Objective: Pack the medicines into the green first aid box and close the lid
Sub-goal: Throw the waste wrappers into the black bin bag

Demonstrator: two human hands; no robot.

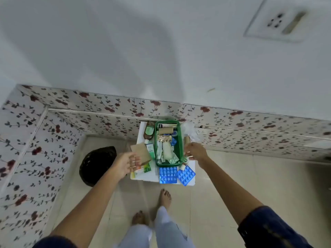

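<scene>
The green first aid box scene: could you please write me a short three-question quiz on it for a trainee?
1. True or false: the green first aid box already holds items, with no lid on it.
2. Which thing does the left hand hold?
A. a blue blister pack
B. a brown paper packet
C. a brown bottle
3. Fill in: the two blue blister packs lie on the white table, on the side of the box ____ the person.

Key: 1 true. 2 B: the brown paper packet. 3 nearer; the right hand is at the box's right rim.
</scene>
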